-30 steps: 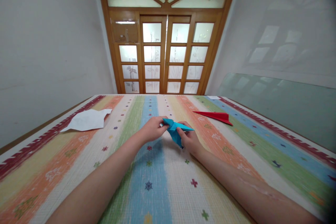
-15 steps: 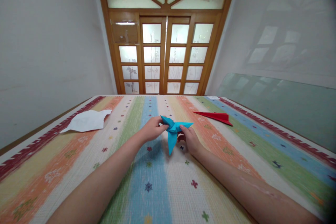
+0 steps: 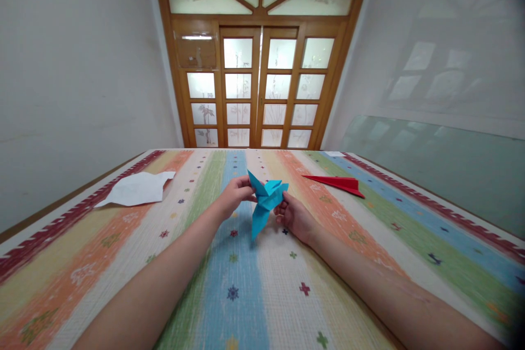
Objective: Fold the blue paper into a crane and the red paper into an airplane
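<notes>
A blue folded-paper pinwheel (image 3: 266, 199) is held between my two hands, just above the striped tablecloth (image 3: 241, 295). My left hand (image 3: 238, 195) pinches it on its left side, close to a point that sticks up. With thumb and fingers, my right hand (image 3: 294, 215) grips the right end of the paper. One long point hangs down toward me between the hands. The fingertips behind the paper are partly hidden.
To the right lies a red paper plane (image 3: 338, 184). A creased white sheet of paper (image 3: 137, 188) rests at the left, and a small white paper (image 3: 334, 153) lies near the far edge. Wooden doors with glass panes (image 3: 260, 85) stand beyond the table.
The blue paper has turned and tilted between my hands: its right point has opened into a wider, folded shape, and the lower point has swung left. Both hands have shifted slightly.
</notes>
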`<action>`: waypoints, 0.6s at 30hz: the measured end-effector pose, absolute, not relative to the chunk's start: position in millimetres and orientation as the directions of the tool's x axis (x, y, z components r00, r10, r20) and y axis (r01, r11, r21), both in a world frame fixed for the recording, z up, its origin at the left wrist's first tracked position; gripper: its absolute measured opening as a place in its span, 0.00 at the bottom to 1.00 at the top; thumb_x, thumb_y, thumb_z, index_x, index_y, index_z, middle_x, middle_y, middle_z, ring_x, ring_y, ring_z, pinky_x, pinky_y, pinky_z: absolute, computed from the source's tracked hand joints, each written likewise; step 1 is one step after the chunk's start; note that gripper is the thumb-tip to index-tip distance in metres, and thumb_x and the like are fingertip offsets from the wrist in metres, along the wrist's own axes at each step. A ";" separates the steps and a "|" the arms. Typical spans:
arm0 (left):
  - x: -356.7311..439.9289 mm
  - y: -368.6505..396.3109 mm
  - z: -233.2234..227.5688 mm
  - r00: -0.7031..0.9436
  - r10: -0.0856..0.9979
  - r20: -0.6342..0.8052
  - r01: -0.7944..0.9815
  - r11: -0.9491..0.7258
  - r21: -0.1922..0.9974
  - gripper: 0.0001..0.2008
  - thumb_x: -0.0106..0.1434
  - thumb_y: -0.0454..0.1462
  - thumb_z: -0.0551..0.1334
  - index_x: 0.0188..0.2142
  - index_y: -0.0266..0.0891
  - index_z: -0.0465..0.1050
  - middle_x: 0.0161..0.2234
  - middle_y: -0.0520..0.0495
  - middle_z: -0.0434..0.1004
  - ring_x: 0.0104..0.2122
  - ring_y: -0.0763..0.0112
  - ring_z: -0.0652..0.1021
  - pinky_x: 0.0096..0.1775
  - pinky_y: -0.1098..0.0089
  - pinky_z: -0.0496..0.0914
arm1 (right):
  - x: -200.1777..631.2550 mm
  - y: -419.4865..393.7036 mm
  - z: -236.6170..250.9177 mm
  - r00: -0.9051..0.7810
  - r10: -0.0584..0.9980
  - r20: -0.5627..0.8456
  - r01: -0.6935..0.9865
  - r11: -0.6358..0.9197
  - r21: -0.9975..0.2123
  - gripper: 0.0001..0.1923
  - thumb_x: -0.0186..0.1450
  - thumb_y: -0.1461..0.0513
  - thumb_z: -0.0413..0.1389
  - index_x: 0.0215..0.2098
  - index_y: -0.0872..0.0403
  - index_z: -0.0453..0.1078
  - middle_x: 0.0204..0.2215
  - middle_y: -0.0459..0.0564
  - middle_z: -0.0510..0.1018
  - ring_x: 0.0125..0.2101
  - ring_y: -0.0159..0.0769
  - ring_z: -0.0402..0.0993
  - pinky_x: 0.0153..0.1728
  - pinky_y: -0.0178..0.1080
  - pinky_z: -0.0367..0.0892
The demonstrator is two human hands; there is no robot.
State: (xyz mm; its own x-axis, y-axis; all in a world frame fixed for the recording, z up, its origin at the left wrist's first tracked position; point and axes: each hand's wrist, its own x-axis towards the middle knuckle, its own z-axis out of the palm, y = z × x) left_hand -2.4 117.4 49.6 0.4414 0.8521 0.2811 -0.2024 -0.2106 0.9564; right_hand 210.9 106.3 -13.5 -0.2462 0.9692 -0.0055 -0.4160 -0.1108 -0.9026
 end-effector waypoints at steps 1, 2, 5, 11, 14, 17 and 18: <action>-3.1 118.7 47.6 0.425 0.862 0.276 -0.230 -0.193 0.954 0.12 0.55 0.36 0.64 0.40 0.36 0.77 0.38 0.44 0.78 0.37 0.65 0.77 0.39 0.63 0.74 | 210.4 104.5 -12.3 -0.265 0.964 0.001 -0.416 -0.114 -0.902 0.17 0.61 0.48 0.60 0.36 0.52 0.70 0.27 0.46 0.72 0.25 0.31 0.68 0.21 0.32 0.64; -3.8 120.0 45.7 0.410 0.871 0.269 -0.254 -0.174 0.951 0.12 0.55 0.36 0.64 0.39 0.35 0.77 0.38 0.44 0.78 0.37 0.64 0.77 0.39 0.62 0.74 | 209.7 102.6 -11.3 -0.284 0.959 0.008 -0.415 -0.115 -0.903 0.16 0.60 0.50 0.62 0.37 0.52 0.71 0.27 0.45 0.72 0.25 0.31 0.68 0.21 0.31 0.63; -6.4 122.8 40.5 0.393 0.890 0.229 -0.292 -0.116 0.949 0.14 0.53 0.37 0.67 0.39 0.35 0.77 0.38 0.43 0.78 0.38 0.63 0.77 0.41 0.60 0.74 | 207.0 97.8 -10.1 -0.321 0.947 0.023 -0.402 -0.114 -0.908 0.15 0.57 0.55 0.67 0.39 0.52 0.71 0.25 0.43 0.71 0.24 0.28 0.67 0.22 0.29 0.62; -15.3 124.6 37.3 0.446 0.876 0.186 -0.292 -0.055 0.955 0.09 0.52 0.38 0.69 0.32 0.35 0.78 0.49 0.40 0.76 0.45 0.58 0.76 0.44 0.59 0.72 | 206.8 97.1 -11.6 -0.327 0.945 0.011 -0.372 -0.118 -0.921 0.16 0.53 0.60 0.69 0.37 0.54 0.72 0.25 0.43 0.72 0.23 0.27 0.67 0.22 0.30 0.63; -21.6 126.0 37.6 0.490 0.845 0.215 -0.302 -0.066 0.951 0.05 0.53 0.36 0.66 0.30 0.36 0.78 0.53 0.40 0.73 0.51 0.54 0.73 0.47 0.57 0.71 | 207.9 98.4 -12.8 -0.302 0.953 0.022 -0.384 -0.101 -0.918 0.16 0.53 0.60 0.69 0.37 0.53 0.72 0.28 0.44 0.73 0.25 0.28 0.69 0.23 0.31 0.64; -28.1 127.4 37.8 0.512 0.834 0.206 -0.293 -0.056 0.955 0.06 0.55 0.36 0.61 0.29 0.36 0.77 0.53 0.40 0.74 0.53 0.53 0.72 0.48 0.57 0.70 | 208.4 99.9 -14.6 -0.289 0.957 0.031 -0.392 -0.088 -0.916 0.16 0.53 0.60 0.69 0.38 0.52 0.72 0.30 0.44 0.74 0.26 0.29 0.70 0.24 0.32 0.66; -30.1 127.9 37.6 0.509 0.839 0.193 -0.279 -0.051 0.959 0.08 0.56 0.37 0.59 0.29 0.37 0.76 0.52 0.40 0.74 0.54 0.53 0.72 0.48 0.58 0.70 | 208.4 100.5 -15.4 -0.287 0.957 0.033 -0.393 -0.086 -0.916 0.16 0.53 0.60 0.69 0.38 0.52 0.72 0.30 0.45 0.74 0.27 0.30 0.70 0.24 0.32 0.67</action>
